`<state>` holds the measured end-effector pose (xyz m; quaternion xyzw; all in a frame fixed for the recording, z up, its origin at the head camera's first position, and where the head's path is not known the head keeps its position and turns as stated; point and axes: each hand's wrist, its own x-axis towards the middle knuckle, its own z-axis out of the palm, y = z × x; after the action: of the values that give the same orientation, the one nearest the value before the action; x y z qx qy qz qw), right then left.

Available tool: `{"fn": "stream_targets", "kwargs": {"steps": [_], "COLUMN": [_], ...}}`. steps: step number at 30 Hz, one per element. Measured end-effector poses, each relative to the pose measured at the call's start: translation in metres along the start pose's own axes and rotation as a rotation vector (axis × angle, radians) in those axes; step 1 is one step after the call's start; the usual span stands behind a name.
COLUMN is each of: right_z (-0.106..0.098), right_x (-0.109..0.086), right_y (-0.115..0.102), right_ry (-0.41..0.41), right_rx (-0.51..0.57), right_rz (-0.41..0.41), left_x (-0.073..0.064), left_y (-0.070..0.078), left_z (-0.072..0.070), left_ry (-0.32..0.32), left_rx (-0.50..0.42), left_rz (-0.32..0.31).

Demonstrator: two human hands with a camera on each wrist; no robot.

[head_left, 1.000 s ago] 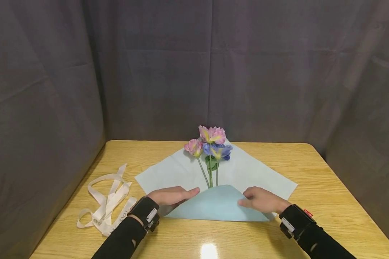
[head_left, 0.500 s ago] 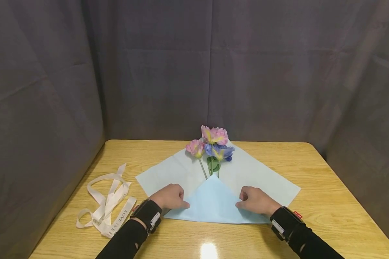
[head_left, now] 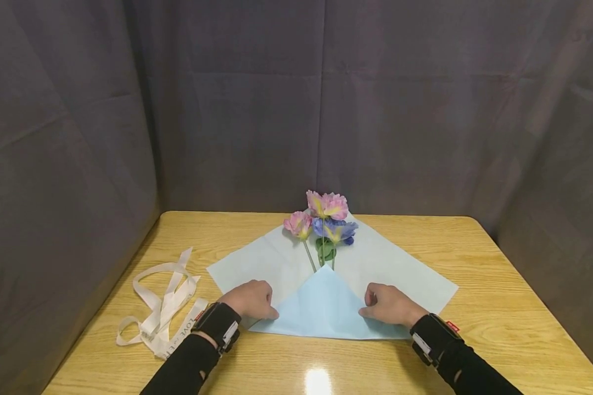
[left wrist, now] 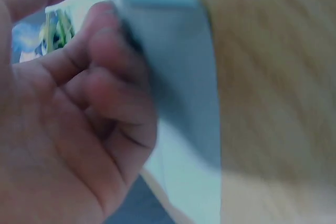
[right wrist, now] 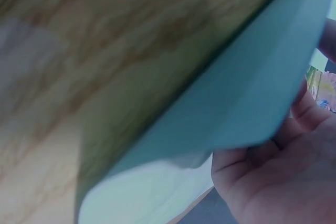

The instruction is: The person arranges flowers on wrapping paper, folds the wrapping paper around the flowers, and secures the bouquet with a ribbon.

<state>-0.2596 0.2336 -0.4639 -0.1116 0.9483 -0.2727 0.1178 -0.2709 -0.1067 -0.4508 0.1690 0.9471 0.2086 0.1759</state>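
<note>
A pale blue sheet of wrapping paper (head_left: 400, 269) lies on the table, its near corner folded up into a bright blue triangular flap (head_left: 323, 304). Two pink flowers (head_left: 298, 224) and a blue flower (head_left: 338, 230) rest on it, with green leaves (head_left: 325, 249) among them; the flap covers their lower stems. My left hand (head_left: 252, 300), fingers curled, pinches the flap's left edge. At its right edge my right hand (head_left: 390, 304) pinches the flap between thumb and fingers. In the right wrist view the flap's underside (right wrist: 231, 98) shows beside the fingers.
A loose heap of white printed ribbon (head_left: 160, 318) lies on the wooden table (head_left: 504, 307), left of the paper. Grey curtains (head_left: 247, 109) enclose the table at the back and on both sides.
The flap's tip has come down flatter and more pointed over the stems. My left hand has moved back left along the flap's edge; my right hand has barely shifted since half a second ago.
</note>
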Motion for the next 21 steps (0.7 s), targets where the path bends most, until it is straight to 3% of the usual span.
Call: {"fn": "stream_targets", "kwargs": {"steps": [5,9,16,21], "right_z": [-0.002,-0.004,-0.004,-0.003], "right_x": [0.000,0.000,0.001,0.002], "right_y": [0.000,-0.003,-0.003,-0.002], "right_ry": [-0.017,-0.032,-0.048,-0.047], "right_rx": [0.006,0.008,-0.001,0.001], "right_rz": [-0.013,-0.008,0.004,0.001], "left_x": [-0.018,-0.027,-0.025,-0.022], "left_y": [0.000,0.002,0.013,0.023], "left_z": [-0.015,-0.021,-0.016,-0.008], "left_ry": [-0.032,-0.007,0.063,0.094], "left_rx": [0.120,0.144,-0.007,-0.024], "left_rz": [-0.160,-0.266,-0.244,-0.234]}}
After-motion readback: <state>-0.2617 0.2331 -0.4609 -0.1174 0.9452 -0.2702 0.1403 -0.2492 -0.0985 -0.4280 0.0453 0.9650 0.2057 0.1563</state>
